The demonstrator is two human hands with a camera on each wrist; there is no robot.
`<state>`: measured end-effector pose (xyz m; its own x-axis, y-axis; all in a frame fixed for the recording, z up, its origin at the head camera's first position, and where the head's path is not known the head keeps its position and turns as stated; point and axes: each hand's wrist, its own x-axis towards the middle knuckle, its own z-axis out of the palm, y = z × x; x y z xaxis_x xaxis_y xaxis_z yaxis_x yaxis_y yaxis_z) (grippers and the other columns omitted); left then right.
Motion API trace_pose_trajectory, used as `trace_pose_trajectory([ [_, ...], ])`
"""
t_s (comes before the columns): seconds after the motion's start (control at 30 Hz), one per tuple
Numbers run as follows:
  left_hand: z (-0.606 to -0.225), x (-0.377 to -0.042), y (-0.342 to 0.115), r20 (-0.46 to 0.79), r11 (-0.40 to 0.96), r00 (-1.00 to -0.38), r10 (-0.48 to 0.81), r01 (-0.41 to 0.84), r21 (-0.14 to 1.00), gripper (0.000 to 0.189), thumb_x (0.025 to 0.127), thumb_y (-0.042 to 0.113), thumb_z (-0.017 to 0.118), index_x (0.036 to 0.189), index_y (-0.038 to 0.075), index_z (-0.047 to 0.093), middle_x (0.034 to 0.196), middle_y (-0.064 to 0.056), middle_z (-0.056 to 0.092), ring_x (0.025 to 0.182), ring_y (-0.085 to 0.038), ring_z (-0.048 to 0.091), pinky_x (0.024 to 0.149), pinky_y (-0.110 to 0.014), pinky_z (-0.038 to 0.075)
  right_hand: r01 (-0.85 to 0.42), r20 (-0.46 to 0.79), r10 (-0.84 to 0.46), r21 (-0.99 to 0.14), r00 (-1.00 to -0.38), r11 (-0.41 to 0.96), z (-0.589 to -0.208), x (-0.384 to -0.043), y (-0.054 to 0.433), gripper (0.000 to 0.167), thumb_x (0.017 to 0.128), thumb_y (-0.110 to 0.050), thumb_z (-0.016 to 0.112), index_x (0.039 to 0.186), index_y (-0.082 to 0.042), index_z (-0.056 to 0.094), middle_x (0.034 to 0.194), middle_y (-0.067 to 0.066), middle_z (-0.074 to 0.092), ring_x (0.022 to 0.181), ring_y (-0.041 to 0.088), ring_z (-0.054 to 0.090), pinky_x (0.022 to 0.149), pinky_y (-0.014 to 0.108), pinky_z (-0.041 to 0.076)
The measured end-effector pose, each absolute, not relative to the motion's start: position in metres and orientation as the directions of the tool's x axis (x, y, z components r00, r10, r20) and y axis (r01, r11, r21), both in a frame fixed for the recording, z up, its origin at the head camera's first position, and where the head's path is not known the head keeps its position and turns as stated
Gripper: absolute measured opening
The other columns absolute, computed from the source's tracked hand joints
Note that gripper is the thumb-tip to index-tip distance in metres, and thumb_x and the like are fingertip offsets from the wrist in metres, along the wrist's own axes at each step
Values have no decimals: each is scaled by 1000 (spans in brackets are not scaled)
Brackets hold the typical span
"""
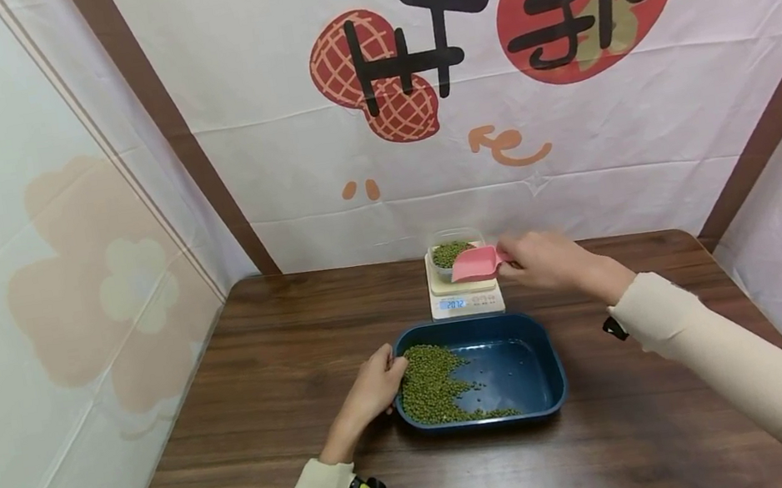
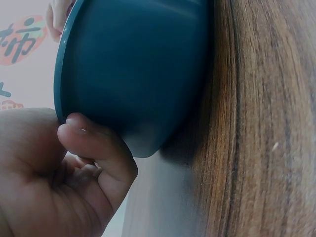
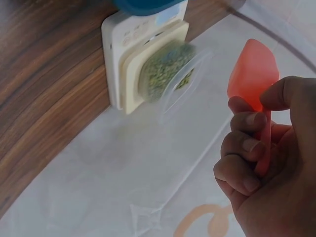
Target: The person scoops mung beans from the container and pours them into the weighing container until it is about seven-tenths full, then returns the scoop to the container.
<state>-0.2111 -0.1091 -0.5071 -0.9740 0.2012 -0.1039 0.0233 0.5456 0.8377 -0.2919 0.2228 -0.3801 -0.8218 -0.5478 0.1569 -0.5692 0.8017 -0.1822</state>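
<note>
In the head view my left hand (image 1: 374,383) grips the left end of a dark blue tray (image 1: 546,356). Its thumb lies at the rim and its fingers curl beneath, as the left wrist view shows on the tray's outer wall (image 2: 133,64). Green beans (image 1: 431,386) are heaped in the tray's left half, with a few strays to the right. My right hand (image 1: 545,259) holds a small pink scoop (image 1: 477,264) by its handle. The scoop (image 3: 254,71) is raised near a clear plastic container (image 3: 153,79) of green beans. That container stands on a white kitchen scale (image 1: 446,307).
The scale's lit display (image 1: 454,304) faces me, just behind the tray's far rim. Under everything is a dark wood-grain table (image 1: 298,334). A printed white cloth (image 1: 274,169) hangs right behind the table's back edge, and another cloth (image 1: 32,331) borders the left side.
</note>
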Motion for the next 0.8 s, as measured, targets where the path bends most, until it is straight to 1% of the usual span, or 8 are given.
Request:
trace_pose_trajectory([
  [0.03, -507, -211, -109, -103, 546, -974, 201, 24, 838, 28, 111, 18, 46, 84, 10, 43, 60, -1, 42, 44, -17, 47, 43, -27, 44, -577, 154, -556, -185, -817, 796, -380, -290, 221, 15, 103, -22, 63, 105, -7, 64, 69, -1, 42, 62, 16, 43, 61, 31, 35],
  [0.17, -507, -211, -110, -101, 545, -974, 202, 26, 838, 28, 111, 17, 46, 84, 10, 43, 60, -1, 43, 43, -16, 47, 43, -26, 45, -613, 141, -597, -197, -790, 765, -378, -279, 213, 13, 103, -21, 62, 96, -11, 60, 68, -3, 39, 57, 13, 36, 58, 30, 31],
  [0.27, -507, -212, -110, -106, 545, -974, 202, 22, 838, 27, 111, 17, 46, 84, 10, 43, 60, -1, 44, 43, -16, 47, 43, -26, 44, -642, 128, -630, -192, -766, 742, -379, -272, 208, 15, 103, -19, 61, 90, -13, 58, 67, -4, 42, 56, 11, 36, 56, 28, 30],
  [0.37, -507, -212, -110, -106, 542, -974, 202, 21, 840, 27, 111, 17, 46, 84, 10, 42, 60, -1, 44, 44, -17, 47, 43, -27, 44, -668, 115, -658, -172, -744, 724, -381, -266, 202, 18, 103, -19, 61, 86, -16, 56, 68, -5, 46, 57, 10, 39, 56, 27, 31],
  [0.57, -507, -212, -109, -99, 534, -975, 202, 25, 845, 28, 111, 17, 46, 85, 10, 43, 60, -2, 45, 44, -17, 47, 43, -27, 45, -701, 60, -701, -149, -711, 698, -385, -255, 192, 20, 105, -21, 61, 86, -18, 55, 69, -7, 47, 59, 8, 40, 57, 27, 34],
  [0.8, -508, -211, -109, -97, 534, -975, 198, 25, 845, 28, 111, 17, 46, 84, 10, 43, 61, -2, 45, 44, -16, 47, 43, -27, 45, -717, 25, -723, -161, -690, 679, -396, -245, 186, 15, 103, -20, 61, 89, -17, 56, 70, -8, 42, 57, 6, 35, 55, 25, 29],
])
